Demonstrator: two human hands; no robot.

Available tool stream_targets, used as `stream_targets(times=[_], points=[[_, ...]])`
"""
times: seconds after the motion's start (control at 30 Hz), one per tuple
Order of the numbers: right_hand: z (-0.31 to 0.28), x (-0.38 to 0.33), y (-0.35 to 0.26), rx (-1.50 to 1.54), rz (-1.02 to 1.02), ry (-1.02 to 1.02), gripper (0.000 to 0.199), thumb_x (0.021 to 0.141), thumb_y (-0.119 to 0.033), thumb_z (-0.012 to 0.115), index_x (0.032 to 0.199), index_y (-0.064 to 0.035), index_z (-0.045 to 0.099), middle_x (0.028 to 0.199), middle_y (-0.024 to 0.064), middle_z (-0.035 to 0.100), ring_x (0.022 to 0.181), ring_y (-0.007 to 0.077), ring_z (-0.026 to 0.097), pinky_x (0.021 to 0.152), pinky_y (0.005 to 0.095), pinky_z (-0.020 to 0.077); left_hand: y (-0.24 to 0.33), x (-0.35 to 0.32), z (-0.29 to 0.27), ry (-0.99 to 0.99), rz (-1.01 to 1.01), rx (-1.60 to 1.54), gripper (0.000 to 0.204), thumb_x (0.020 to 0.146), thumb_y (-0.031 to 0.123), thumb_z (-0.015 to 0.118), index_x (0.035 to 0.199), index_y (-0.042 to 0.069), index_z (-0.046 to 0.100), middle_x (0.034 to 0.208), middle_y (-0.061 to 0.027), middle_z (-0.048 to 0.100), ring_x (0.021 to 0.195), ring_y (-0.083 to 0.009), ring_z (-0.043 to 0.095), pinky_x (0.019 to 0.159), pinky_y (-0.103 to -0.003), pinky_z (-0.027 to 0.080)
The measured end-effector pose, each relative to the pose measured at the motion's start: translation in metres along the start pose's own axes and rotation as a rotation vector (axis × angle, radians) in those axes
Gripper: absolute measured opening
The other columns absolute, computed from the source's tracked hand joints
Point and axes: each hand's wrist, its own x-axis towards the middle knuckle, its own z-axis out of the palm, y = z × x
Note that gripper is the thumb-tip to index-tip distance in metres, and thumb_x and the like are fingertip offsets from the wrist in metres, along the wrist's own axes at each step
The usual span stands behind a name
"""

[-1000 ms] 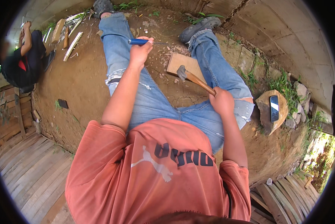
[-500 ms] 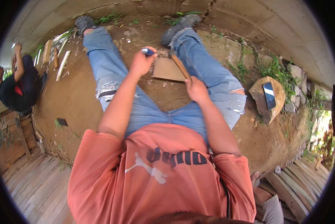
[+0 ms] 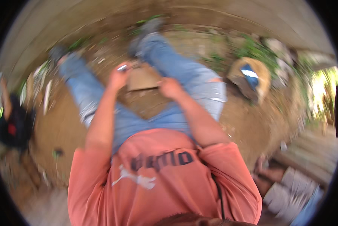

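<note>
Motion blurs the picture. My left hand [image 3: 119,78], between my spread legs, is closed round a short blue tool [image 3: 122,68] with a shiny end; its kind is not clear. Beside it, on the ground, is a flat brown wooden board [image 3: 143,78]. My right hand [image 3: 171,89] is closed by the board's right near corner. It held a wooden handle a moment ago; the handle now blends into the board and is hard to make out.
To the right, a phone [image 3: 250,76] lies on a big rock [image 3: 262,71]. Pale wood strips [image 3: 47,97] lie at left near a seated person [image 3: 12,124]. Another person's legs [image 3: 289,188] show at lower right. A wall [image 3: 214,13] stands beyond my feet.
The whole view has swung, so my legs, the board and the rock appear further left. My right hand has come closer to the board. More of the person at lower right shows.
</note>
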Motion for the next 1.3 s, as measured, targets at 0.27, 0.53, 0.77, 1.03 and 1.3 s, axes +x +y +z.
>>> stream_targets(times=[0.27, 0.53, 0.77, 1.03, 1.3], points=[[-0.011, 0.023, -0.021, 0.358, 0.311, -0.065, 0.042, 0.103, -0.033, 0.062, 0.108, 0.0048, 0.079, 0.114, 0.0298, 0.076, 0.109, 0.0453, 0.073, 0.101, 0.0523, 0.0567, -0.057, -0.009, -0.015, -0.172, 0.043, 0.136, 0.024, 0.102, -0.002, 0.068, 0.126, 0.002, 0.069, 0.124, -0.0121, 0.076, 0.119, -0.022, 0.071, 0.106, -0.038, 0.055], [0.004, 0.025, -0.003, 0.032, 0.034, -0.055, 0.03, 0.1, -0.026, 0.06, 0.108, -0.0045, 0.08, 0.103, 0.0249, 0.078, 0.098, 0.0436, 0.075, 0.089, 0.0553, 0.0593, 0.024, -0.022, -0.043, 0.03, 0.059, 0.07, 0.02, 0.098, 0.005, 0.076, 0.117, 0.006, 0.075, 0.118, -0.0115, 0.079, 0.112, -0.0237, 0.074, 0.1, -0.036, 0.057], [-0.036, -0.008, -0.029, 0.287, 0.297, 0.023, 0.041, 0.109, -0.034, 0.056, 0.117, 0.0027, 0.071, 0.109, 0.0338, 0.073, 0.108, 0.0518, 0.069, 0.097, 0.0576, 0.0532, 0.045, -0.083, -0.048, -0.058, 0.239, 0.056, 0.022, 0.091, -0.004, 0.073, 0.11, 0.007, 0.075, 0.123, -0.0145, 0.079, 0.118, -0.033, 0.075, 0.098, -0.04, 0.058], [-0.025, -0.004, -0.025, 0.322, 0.289, 0.032, 0.041, 0.108, -0.033, 0.057, 0.113, 0.0045, 0.072, 0.108, 0.0344, 0.073, 0.108, 0.0518, 0.07, 0.096, 0.0577, 0.0543, 0.035, -0.101, -0.029, -0.161, 0.232, 0.301, 0.04, 0.08, -0.011, 0.067, 0.114, 0.01, 0.074, 0.134, -0.0117, 0.075, 0.122, -0.0383, 0.07, 0.1, -0.045, 0.058], [-0.026, -0.004, -0.027, 0.308, 0.282, 0.028, 0.041, 0.108, -0.033, 0.056, 0.113, 0.0049, 0.072, 0.109, 0.0344, 0.074, 0.108, 0.0516, 0.07, 0.097, 0.0578, 0.0544, 0.041, -0.102, -0.026, -0.222, 0.212, 0.407, 0.043, 0.079, -0.009, 0.068, 0.115, 0.014, 0.072, 0.14, -0.0089, 0.072, 0.125, -0.0367, 0.069, 0.099, -0.046, 0.059]])
